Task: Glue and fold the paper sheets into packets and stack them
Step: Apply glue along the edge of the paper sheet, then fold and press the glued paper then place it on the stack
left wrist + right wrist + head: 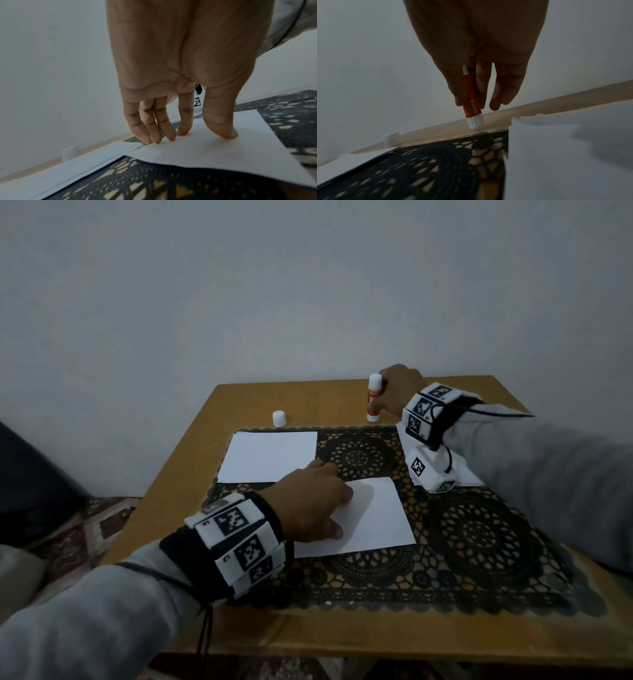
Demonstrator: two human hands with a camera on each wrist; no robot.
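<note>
A white paper sheet [376, 518] lies on the black lace mat [479, 542] at mid-table. My left hand [342, 513] presses on its left part with straight fingers; in the left wrist view the fingertips [183, 133] and thumb touch the sheet [223, 155]. At the far edge of the table my right hand [394, 395] pinches an orange and white glue stick [374, 398], which stands upright on the wood. In the right wrist view thumb and first finger hold the glue stick [471, 100]. Its white cap [279, 418] stands apart to the left.
A second white sheet [270, 457] lies at the mat's back left. More white paper [469, 477] lies under my right wrist at the mat's right. The wooden table [479, 392] stands against a plain wall. Patterned fabric [85, 529] shows at the left.
</note>
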